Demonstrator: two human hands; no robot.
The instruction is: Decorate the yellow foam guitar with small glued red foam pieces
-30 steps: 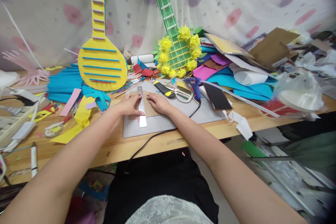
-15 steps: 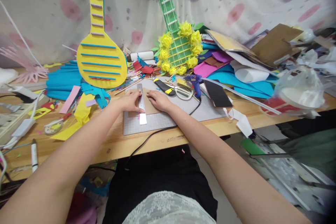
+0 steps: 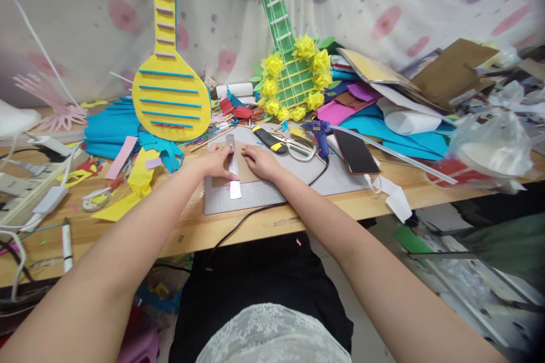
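Note:
My left hand (image 3: pixel 218 162) is on a metal ruler (image 3: pixel 231 154), its thumb and fingers spread along the ruler's left edge and holding it. Under the ruler lies a piece of brown cardboard (image 3: pixel 247 177) on a grey cutting mat (image 3: pixel 272 193). My right hand (image 3: pixel 259 162) rests on the cardboard just right of the ruler, its fingers laid out and slightly bent. A small white piece (image 3: pixel 235 190) shows at the ruler's near end. Beyond my right hand lie a black and yellow utility knife (image 3: pixel 271 140) and light-handled scissors (image 3: pixel 301 151).
A blue glue gun (image 3: pixel 320 137) and a phone (image 3: pixel 356 151) lie to the right. Behind stand a yellow paper instrument (image 3: pixel 170 108) and a green one with yellow flowers (image 3: pixel 293 82). A black cord (image 3: pixel 247 218) crosses the table's front edge. Paper scraps crowd both sides.
The camera view has turned slightly left, so everything sits a little further right in the picture. Both hands, the ruler and the cardboard keep nearly the same places on the mat.

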